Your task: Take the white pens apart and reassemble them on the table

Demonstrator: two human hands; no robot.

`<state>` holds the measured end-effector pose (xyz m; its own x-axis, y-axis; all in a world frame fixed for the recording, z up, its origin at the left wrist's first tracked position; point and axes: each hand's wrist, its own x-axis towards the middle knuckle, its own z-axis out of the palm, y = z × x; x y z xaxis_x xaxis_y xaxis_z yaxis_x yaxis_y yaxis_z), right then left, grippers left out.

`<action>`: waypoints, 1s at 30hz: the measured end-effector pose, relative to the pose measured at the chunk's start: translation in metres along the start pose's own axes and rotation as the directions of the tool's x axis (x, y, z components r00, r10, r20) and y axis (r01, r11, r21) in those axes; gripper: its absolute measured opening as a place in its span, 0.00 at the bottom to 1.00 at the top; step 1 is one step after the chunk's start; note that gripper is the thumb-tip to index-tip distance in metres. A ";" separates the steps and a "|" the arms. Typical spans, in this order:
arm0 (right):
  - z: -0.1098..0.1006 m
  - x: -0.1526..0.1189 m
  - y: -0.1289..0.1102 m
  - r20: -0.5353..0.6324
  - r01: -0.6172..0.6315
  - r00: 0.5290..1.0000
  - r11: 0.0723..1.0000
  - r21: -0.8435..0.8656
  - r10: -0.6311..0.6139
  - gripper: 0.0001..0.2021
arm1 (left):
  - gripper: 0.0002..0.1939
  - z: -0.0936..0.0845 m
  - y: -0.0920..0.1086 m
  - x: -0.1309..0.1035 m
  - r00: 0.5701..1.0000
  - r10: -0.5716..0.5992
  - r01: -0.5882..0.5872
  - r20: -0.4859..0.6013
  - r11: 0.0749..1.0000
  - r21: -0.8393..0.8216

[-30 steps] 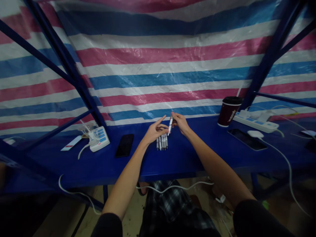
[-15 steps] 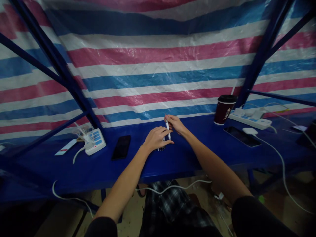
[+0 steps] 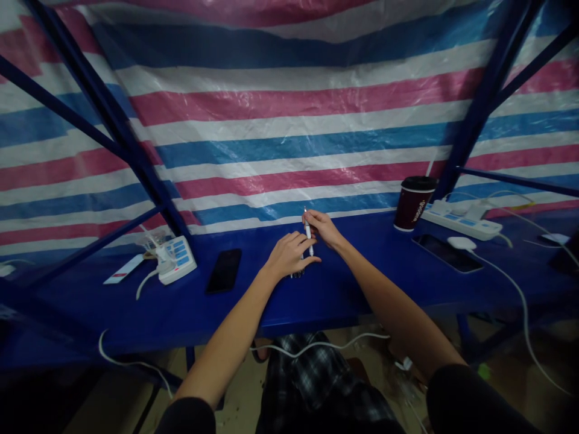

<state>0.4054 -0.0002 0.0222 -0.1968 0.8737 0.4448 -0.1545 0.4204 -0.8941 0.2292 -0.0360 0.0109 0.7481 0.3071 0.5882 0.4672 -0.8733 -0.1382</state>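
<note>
My right hand (image 3: pixel 322 227) pinches a slim white pen (image 3: pixel 309 232) and holds it nearly upright on the picture, with its thin end poking out above the fingertips. Close on its left, my left hand (image 3: pixel 289 253) lies low over the table, thumb and forefinger spread apart beside the pen's lower part. Under that palm sit several small pens (image 3: pixel 297 274), with only their dark and pale ends showing. Whether the left fingertips touch the upright pen I cannot tell.
On the blue table (image 3: pixel 271 310) lie a black phone (image 3: pixel 224 270) at left and another phone (image 3: pixel 447 253) with a white charger (image 3: pixel 462 243) at right. Power strips (image 3: pixel 178 259) stand on both sides. A lidded maroon cup (image 3: pixel 412 205) with a straw stands back right, before the striped sheet (image 3: pixel 289 132).
The pen's thin end now shows above my right fingertips, where it was hidden before. My left hand stays in place over the pens. The whole view has shifted slightly.
</note>
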 end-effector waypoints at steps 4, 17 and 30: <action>0.001 0.001 0.001 -0.010 -0.032 0.999 0.999 -0.002 0.032 0.26 | 0.23 0.002 0.002 0.000 1.000 -0.012 0.012 0.001 1.000 0.022; -0.005 0.003 0.002 -0.053 -0.043 0.997 0.995 0.093 0.048 0.24 | 0.28 -0.007 -0.001 -0.001 0.960 -0.271 0.238 -0.074 0.924 -0.300; 0.020 -0.013 -0.004 0.539 -0.268 0.811 0.963 -0.002 0.227 0.19 | 0.32 -0.006 -0.045 -0.003 0.562 -0.827 0.239 -0.010 0.174 -0.955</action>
<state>0.3891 -0.0181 0.0206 -0.7162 0.6726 0.1862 -0.0944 0.1710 -0.9807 0.2035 0.0002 0.0202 0.0295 0.8908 0.4533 -0.1899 -0.4403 0.8776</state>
